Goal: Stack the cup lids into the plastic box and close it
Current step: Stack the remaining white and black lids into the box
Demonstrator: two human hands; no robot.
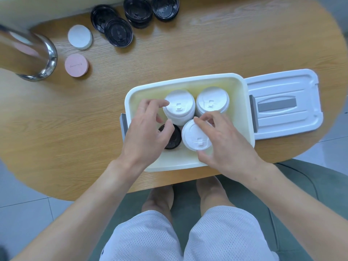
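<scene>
At far left a steel-rimmed glass container (28,53) is cut off by the frame edge; beside it sit a pink disc (76,65) and a white disc (80,37). Loose black lids (118,32) crowd the table's (56,129) far edge, some cropped. Over the plastic box (244,102), the left hand (145,134) hovers, fingers loosely curled, holding nothing, half hiding a black lid stack (174,138). The right hand (224,142) pinches the near white lid stack (194,137). The box's lid (284,104) lies open rightward.

three white lid stacks (179,107) and a black stack (172,137) crowded the box (185,81); only its far-left corner stayed free. my left grip (148,129) hung over it.
</scene>
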